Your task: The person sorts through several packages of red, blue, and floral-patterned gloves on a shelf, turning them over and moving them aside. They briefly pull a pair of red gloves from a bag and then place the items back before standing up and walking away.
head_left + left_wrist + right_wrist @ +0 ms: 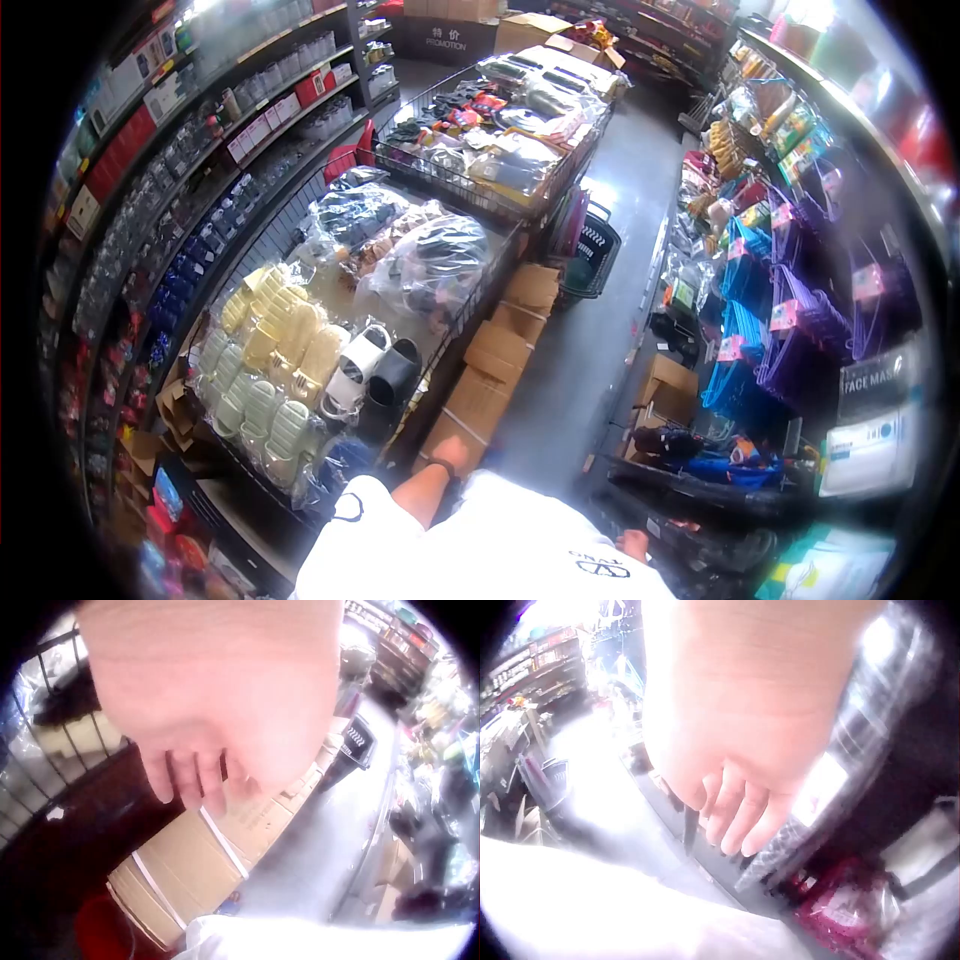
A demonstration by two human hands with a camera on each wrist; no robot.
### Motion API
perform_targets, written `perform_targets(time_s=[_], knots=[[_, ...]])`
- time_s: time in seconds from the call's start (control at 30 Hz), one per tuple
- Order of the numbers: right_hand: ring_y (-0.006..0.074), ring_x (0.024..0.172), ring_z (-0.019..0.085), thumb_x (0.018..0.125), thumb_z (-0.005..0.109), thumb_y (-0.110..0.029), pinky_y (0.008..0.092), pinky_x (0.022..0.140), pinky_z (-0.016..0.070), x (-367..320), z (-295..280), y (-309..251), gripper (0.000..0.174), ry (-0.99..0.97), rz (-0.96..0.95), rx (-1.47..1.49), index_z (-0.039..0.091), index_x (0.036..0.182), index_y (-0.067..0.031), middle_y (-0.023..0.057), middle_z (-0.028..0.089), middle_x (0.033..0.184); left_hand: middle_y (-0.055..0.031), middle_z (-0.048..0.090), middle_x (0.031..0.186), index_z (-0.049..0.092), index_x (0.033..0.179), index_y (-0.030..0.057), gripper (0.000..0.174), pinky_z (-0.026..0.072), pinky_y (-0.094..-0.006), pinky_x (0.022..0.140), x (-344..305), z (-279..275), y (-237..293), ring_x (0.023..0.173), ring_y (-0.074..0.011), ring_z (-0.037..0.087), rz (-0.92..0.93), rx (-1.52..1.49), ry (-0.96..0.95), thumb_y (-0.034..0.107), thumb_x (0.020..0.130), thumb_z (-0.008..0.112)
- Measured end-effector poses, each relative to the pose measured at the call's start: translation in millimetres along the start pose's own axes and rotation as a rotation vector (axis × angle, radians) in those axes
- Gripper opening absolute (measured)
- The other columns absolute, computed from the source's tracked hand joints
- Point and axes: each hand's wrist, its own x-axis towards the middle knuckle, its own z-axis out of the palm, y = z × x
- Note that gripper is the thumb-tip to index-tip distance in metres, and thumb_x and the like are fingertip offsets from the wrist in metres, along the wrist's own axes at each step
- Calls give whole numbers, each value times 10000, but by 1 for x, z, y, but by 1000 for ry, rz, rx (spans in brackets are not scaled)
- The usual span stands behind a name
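Observation:
My left hand hangs low beside the wire display bin, over strapped flattened cardboard. In the left wrist view the left hand has its fingers hanging loosely, and they overlap the cardboard with its white straps. Nothing shows between those fingers. On the other side of the body, my right hand is low, near the right-hand shelving. Seen from the right wrist, the right hand has loosely bent fingers holding nothing visible. A dark item in clear plastic hangs close beside it.
Bagged slippers fill the near bin, and another goods-filled bin stands behind. A dark shopping basket sits in the aisle. Blue hangers and purple hangers hang on the right. Stocked shelves line the left.

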Motion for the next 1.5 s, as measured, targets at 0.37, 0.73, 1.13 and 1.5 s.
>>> perform_targets(time_s=[0.37,0.73,1.13,1.5], knots=[[184,610,653,900,532,-129,292,504,531,49,11,-123,207,-111,-30,-318,642,1015,3,132,690,848,-228,663,1122,709,1045,49,346,492,-434,940,15,38,-82,1084,-396,622,-247,-58,-85,291,849,558],[213,637,672,894,562,-126,336,520,549,129,31,-216,203,-254,-158,-399,623,1038,3,136,687,842,-261,637,1160,679,1102,29,381,473,-444,978,62,6,13,1120,-406,604,-307,-92,14,261,819,573],[178,644,651,944,547,-148,307,527,536,269,53,-259,181,-279,-86,20,623,1057,-30,108,688,841,-275,645,1069,575,1120,5,304,478,-484,888,184,-75,348,1048,-428,606,274,132,39,215,914,501],[208,721,675,832,616,-98,347,663,542,445,60,-253,158,-67,-104,-87,693,911,16,125,707,796,-233,675,1059,631,1074,29,300,488,-449,919,362,-66,403,1060,-381,630,33,135,-87,231,874,537]])
